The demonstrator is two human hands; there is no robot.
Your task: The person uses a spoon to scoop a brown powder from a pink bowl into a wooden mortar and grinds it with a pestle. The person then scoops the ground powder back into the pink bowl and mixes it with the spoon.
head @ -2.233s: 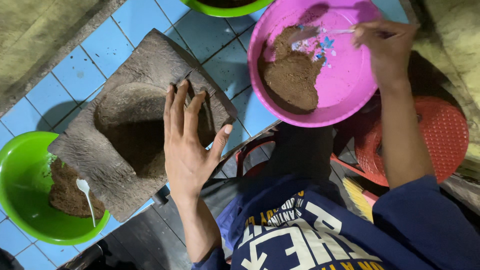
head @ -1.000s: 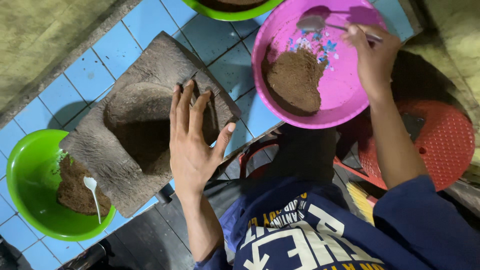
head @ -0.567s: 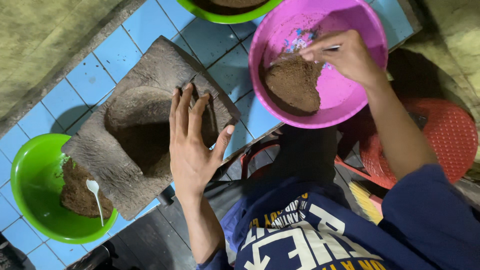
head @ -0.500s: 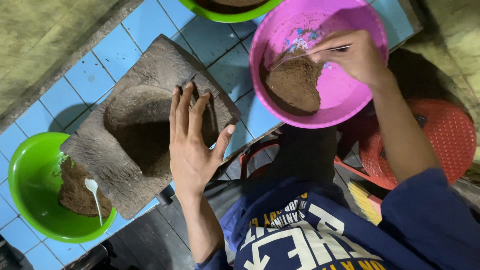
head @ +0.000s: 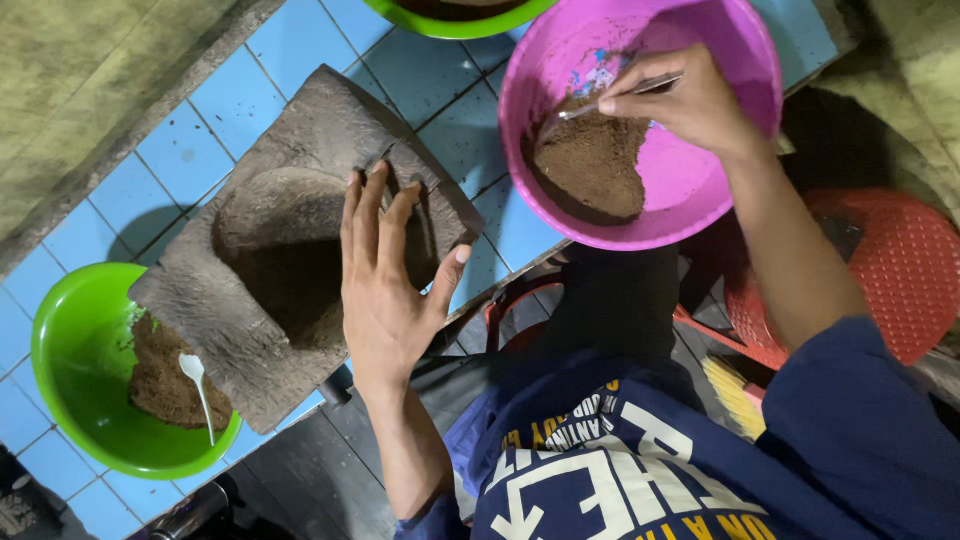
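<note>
**Spoon in the pink bowl, flat palm on the stone slab**

Upper right of the frame: right hand point(head: 690, 100) over a round pink plastic bowl point(head: 735, 60), fingers pinched shut around the handle of a thin metal spoon point(head: 610, 100). Spoon tip down in a mound of brown, crumbly paste point(head: 590, 165) heaped against the bowl's lower-left wall.

Centre of the frame: left hand point(head: 385, 280) spread flat, palm down, grip open and holding nothing, fingers pointing to the top of the frame. Resting on a rough, dark grey stone grinding slab point(head: 230, 320) with a hollowed middle; fingertips at the hollow's right edge, thumb out toward the slab's right corner.

Slab lying slantwise on a blue-tiled table point(head: 200, 130), between the pink bowl and a bright green plastic bowl point(head: 70, 340) at lower left. Inside the green bowl: more brown paste point(head: 160, 375) and a small white plastic spoon point(head: 197, 385). Slab's lower-left corner overlapping the green bowl's rim.

Top centre: rim of a second green bowl point(head: 450, 20), cut off by the frame edge. Right edge: a red plastic mesh stool point(head: 900, 260), below the forearm. Bottom: a dark blue printed shirt point(head: 640, 470).
</note>
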